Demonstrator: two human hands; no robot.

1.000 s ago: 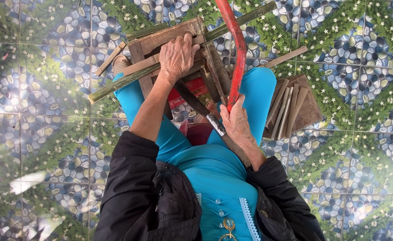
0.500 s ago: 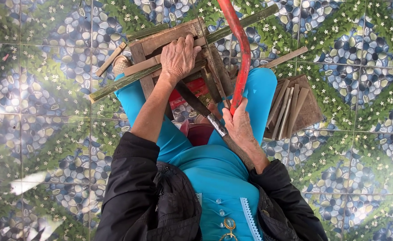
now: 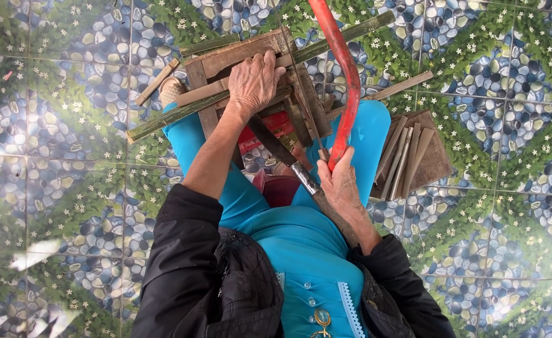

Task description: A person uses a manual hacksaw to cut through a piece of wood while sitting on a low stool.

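Observation:
My left hand (image 3: 256,81) presses palm-down on a long green bamboo pole (image 3: 163,122) that lies across a small wooden stool (image 3: 226,57). My right hand (image 3: 340,183) grips the lower end of a red-framed saw (image 3: 345,81), whose frame arcs up toward the top edge. The thin saw blade (image 3: 302,103) crosses the bamboo just right of my left hand. A dark-handled knife (image 3: 288,164) with a metal collar lies slanted across my lap, next to my right hand. I wear turquoise trousers and a black jacket.
A flat wooden board (image 3: 432,159) with several cut bamboo strips (image 3: 398,156) sits to the right of my knee. Loose bamboo pieces (image 3: 157,81) lie on the pebble-and-flower patterned tiled floor (image 3: 63,175). A red object (image 3: 263,133) shows under the stool.
The red saw frame has shifted slightly, with my right hand moving a little along the stroke. My left hand stays pressed on the bamboo.

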